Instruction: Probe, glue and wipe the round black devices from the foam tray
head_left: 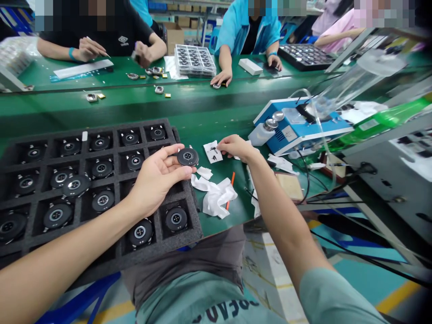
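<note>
Between the thumb and fingers of my left hand [162, 173] is a round black smartwatch body [188, 156], its sensor side facing up. Below that hand lies a dark foam tray [199, 225] whose square cells hold more watch bodies of the same kind. One loose watch body [76, 184] rests across the cell walls. To the right, my right hand [233, 147] pinches at the edge of a small white paper [208, 152] bearing several tiny black parts [213, 157]. Whatever sits between those fingertips is too small to make out.
Crumpled white tissue [216, 198] and an orange stick [232, 180] lie near the bench's front edge. A blue machine [286, 130] and a pump bottle [265, 130] stand at right. Across the bench, co-workers handle small parts near a clear compartment tray [195, 67].
</note>
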The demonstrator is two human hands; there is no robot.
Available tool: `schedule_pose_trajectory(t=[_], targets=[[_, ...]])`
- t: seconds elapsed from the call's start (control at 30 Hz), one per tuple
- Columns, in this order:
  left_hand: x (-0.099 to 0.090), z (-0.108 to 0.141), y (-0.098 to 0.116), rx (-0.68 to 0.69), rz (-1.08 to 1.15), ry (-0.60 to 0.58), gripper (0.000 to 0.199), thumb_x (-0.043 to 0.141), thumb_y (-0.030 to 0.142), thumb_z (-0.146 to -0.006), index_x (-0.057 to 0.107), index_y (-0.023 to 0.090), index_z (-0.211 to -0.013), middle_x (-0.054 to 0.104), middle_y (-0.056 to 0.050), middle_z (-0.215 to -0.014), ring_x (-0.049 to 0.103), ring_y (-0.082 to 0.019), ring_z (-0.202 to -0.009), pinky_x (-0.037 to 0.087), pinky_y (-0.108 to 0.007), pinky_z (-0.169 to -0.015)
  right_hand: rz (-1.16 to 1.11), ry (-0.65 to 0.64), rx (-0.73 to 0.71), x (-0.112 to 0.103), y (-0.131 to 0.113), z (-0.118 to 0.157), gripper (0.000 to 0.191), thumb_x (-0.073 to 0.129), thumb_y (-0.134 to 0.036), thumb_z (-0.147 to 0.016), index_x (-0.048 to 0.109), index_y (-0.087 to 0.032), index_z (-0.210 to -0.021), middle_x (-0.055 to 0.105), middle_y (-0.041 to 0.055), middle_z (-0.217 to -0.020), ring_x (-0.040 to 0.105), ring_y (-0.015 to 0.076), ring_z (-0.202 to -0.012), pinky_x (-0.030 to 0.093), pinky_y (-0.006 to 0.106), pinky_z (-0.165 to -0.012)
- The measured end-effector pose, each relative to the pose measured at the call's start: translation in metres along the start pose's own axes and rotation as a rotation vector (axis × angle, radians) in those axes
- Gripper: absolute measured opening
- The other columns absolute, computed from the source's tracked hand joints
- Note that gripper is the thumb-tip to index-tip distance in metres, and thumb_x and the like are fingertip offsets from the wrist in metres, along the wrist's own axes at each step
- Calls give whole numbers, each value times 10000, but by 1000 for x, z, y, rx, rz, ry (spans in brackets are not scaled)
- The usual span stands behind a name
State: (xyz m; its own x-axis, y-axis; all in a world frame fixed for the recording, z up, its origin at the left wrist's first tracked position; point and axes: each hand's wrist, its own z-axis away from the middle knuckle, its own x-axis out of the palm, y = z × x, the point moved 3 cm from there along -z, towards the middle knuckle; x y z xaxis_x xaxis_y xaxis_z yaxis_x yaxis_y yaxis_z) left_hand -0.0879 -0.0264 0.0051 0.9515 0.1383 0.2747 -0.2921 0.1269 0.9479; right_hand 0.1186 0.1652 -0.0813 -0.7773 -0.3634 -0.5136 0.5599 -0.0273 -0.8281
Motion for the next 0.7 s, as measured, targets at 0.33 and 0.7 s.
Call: schedule_pose_trajectory(t=[0.33, 0.7], targets=[[2, 0, 5, 25, 40, 144, 507, 777, 51, -749, 576, 161, -1201, 712, -29, -1019, 760, -157, -854, 582, -270, -774, -584, -101, -201, 14, -32, 100, 249, 739, -398, -793, 599, -196, -756, 617, -34, -559, 528, 79, -483, 396, 197, -461], [1, 1, 5, -4, 137, 60, 560, 847, 37, -664, 585, 169, -1141, 711, -26, -1032, 702, -137, -892, 568, -292, -846, -760, -95, -316, 45, -63, 129, 317, 795, -474, -780, 646, -194, -788, 638, -30, -602, 535, 83, -519, 440, 226, -501]])
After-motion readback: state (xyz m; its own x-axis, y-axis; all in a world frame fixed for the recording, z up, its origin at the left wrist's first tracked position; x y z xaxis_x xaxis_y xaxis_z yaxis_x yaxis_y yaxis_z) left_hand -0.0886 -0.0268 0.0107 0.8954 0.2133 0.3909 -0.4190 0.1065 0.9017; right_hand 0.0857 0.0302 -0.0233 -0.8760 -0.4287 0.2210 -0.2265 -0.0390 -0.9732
